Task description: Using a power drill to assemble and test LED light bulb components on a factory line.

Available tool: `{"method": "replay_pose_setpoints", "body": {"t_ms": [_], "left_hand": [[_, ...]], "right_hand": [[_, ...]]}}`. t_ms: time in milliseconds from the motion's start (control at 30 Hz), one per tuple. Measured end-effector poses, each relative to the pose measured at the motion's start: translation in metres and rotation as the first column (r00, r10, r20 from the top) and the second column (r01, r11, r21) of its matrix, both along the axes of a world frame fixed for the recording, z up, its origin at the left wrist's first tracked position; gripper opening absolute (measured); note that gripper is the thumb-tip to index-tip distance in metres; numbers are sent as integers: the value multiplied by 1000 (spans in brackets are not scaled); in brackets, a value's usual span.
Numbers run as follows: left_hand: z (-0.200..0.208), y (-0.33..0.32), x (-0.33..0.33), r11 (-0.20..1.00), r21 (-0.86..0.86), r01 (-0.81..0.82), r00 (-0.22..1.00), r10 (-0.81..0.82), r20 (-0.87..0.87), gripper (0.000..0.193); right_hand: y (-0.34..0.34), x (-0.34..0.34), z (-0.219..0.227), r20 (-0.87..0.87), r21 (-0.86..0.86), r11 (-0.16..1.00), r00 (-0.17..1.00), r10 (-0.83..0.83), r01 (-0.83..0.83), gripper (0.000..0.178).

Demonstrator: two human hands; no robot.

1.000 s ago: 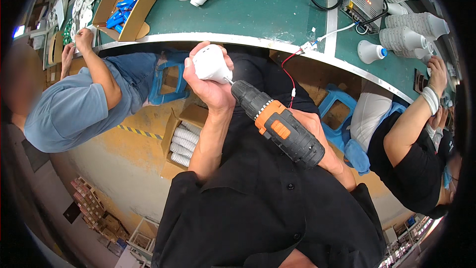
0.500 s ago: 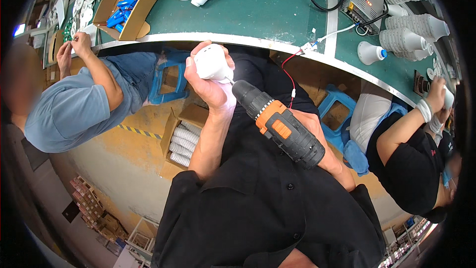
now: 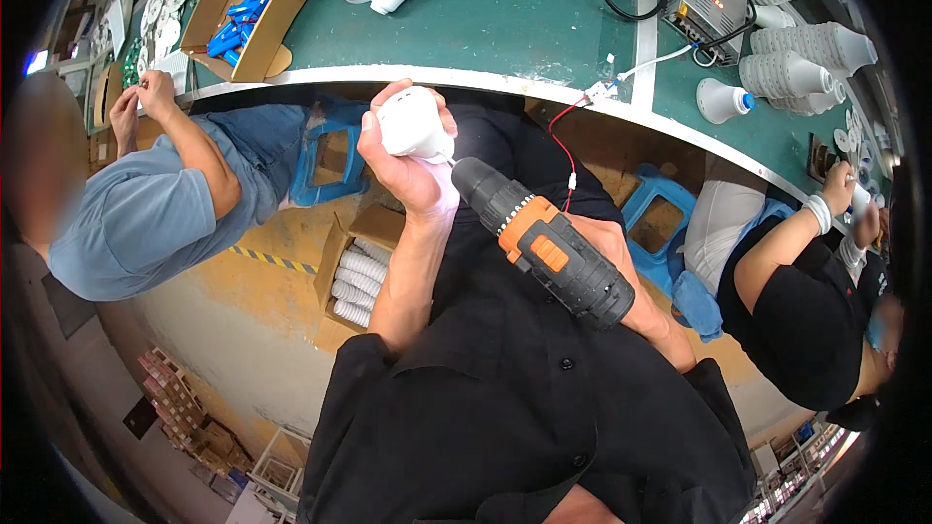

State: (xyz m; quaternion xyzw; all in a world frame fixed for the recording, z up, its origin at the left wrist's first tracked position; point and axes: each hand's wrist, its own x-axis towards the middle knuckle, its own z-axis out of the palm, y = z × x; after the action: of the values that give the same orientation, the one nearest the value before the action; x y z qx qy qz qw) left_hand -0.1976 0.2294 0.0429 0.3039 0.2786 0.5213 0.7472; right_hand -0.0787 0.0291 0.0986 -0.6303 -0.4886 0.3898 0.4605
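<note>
Left grip: the left hand [image 3: 413,175], left of centre in the upper half of the frame, is closed around a white, cup-shaped housing [image 3: 413,124] with a smooth surface. The thumb lies along the left side of the housing; the fingers wrap its far and right sides. The housing is clear of the bench and tilted, its narrower end toward the lower right. A patch of bright light falls on the palm and wrist below it.

Right grip: the right hand [image 3: 604,241], at centre right, is closed on a black-and-orange cordless power drill [image 3: 549,247]. The drill body hides most of the fingers. The drill lies diagonally, chuck toward the upper left. Its thin metal bit [image 3: 452,161] points at the lower right end of the housing; exact contact is too small to verify.

Bench: the green-topped bench with a white edge [image 3: 466,39] spans the top of the frame. At upper left, an open brown cardboard box [image 3: 283,15] contains blue cylindrical cells [image 3: 233,29]. At upper right stand a silver metal power supply [image 3: 714,0], a white cone with a blue tip [image 3: 722,101] and stacks of white ribbed cones [image 3: 811,44]. A thin red cable [image 3: 561,136] hangs over the front edge.

Surroundings: a co-worker in a blue-grey shirt [image 3: 146,223] sits at left; a co-worker in a black shirt [image 3: 796,311] sits at right.
</note>
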Motion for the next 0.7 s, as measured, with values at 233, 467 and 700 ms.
{"method": "replay_pose_setpoints", "body": {"t_ms": [233,467,700], "left_hand": [[-16,12,-31,972,-36,234,931,-213,296,65],[-7,4,-23,991,24,130,990,-131,43,58],[10,4,-1,992,-117,48,990,-32,134,53]], "right_hand": [[-4,-8,-7,-89,22,999,995,-42,44,25],[-7,-6,1,-37,25,999,999,-36,37,26],[-7,-1,-6,-113,21,1000,994,0,3,29]]}}
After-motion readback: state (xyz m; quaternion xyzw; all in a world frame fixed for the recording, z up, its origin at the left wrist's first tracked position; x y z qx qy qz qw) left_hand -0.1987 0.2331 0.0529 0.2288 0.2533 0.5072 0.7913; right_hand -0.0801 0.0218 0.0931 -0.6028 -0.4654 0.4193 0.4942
